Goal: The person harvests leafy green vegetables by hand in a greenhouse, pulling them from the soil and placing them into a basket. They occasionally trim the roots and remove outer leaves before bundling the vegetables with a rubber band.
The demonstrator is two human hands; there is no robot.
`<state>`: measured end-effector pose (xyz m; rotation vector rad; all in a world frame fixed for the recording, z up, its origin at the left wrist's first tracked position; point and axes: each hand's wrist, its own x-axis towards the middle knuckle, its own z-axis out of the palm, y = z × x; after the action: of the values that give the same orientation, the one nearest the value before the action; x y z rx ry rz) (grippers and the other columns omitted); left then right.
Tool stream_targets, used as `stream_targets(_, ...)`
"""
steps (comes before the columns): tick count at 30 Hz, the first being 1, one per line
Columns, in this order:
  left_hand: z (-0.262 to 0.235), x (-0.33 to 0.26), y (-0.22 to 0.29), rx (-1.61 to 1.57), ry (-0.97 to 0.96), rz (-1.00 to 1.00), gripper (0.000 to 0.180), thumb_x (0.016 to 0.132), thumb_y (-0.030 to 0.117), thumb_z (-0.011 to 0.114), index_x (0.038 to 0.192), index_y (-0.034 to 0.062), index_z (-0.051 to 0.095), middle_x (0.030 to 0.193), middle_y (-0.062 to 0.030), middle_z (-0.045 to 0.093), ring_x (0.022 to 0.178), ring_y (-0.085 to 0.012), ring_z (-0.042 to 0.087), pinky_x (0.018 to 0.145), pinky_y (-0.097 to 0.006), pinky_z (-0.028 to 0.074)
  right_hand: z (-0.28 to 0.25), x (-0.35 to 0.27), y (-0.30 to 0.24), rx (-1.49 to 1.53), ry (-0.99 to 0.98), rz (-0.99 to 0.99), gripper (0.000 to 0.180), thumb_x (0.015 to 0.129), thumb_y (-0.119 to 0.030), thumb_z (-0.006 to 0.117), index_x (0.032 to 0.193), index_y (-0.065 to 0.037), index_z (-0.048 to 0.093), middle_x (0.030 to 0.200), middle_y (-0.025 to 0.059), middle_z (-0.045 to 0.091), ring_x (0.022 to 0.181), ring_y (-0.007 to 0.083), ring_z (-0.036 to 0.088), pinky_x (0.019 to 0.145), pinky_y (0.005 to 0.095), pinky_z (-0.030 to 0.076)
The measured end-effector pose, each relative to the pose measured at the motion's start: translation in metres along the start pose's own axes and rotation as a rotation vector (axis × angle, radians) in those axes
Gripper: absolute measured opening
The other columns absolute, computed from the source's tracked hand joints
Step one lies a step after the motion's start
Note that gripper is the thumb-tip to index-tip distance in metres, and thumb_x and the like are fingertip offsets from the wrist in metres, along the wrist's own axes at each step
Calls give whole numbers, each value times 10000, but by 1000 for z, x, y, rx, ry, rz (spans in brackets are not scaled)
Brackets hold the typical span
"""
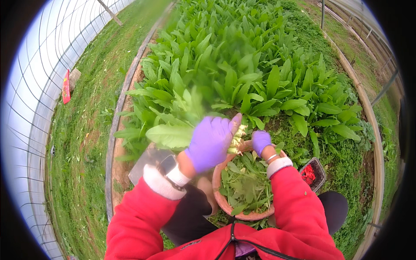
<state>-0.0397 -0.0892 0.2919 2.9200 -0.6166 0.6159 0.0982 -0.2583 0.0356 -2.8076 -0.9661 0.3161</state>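
Leafy bunch (186, 117), pale stems, left-hand (211, 143) grip.

gloves (211, 143): smooth matt rubbery purple | basin (219, 197): matt terracotta-coloured plastic | sleeves (138, 216): soft red fleece

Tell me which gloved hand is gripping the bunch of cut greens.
The left hand, raised and closed round the pale stems of the leafy bunch; the right hand sits lower at the basin rim.
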Motion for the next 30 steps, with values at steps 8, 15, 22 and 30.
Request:
stream_targets(8,-24,-11,-5,-71,-173,-27,670,717,160,663,1337,-34,499,944,-98,599,847,-263,589,785,-383,464,115,112,57,10,-137,-217,313,955,-265,475,1170,-142,667,1148,183,678,1120,300,635,945,422,497)
stream_targets(15,-45,0,-4,-87,-104,-148,459,787,91,639,1228,-32,608,940,-124,629,863,-264,621,789,-390,514,142,196,26,-159,-282,-191,338,967,-266,473,1232,-139,638,1244,151,629,1176,282,601,987,414,462)
stream_targets(22,-23,0,-25,14,-56,-114,534,791,88,657,1304,-23,560,990,-128,641,868,-267,625,775,-389,514,119,234,30,-441,-480,80,370,978,-266,470,1294,-135,610,1339,119,581,1232,263,568,1030,406,428)
stream_targets(30,-18,3,-26,-80,-250,-136,498,820,149,560,1279,-45,553,1000,-110,583,909,-224,579,783,-349,489,132,232,23,-677,-749,32,413,991,-267,467,1365,-130,578,1448,83,526,1297,242,530,1078,396,389)
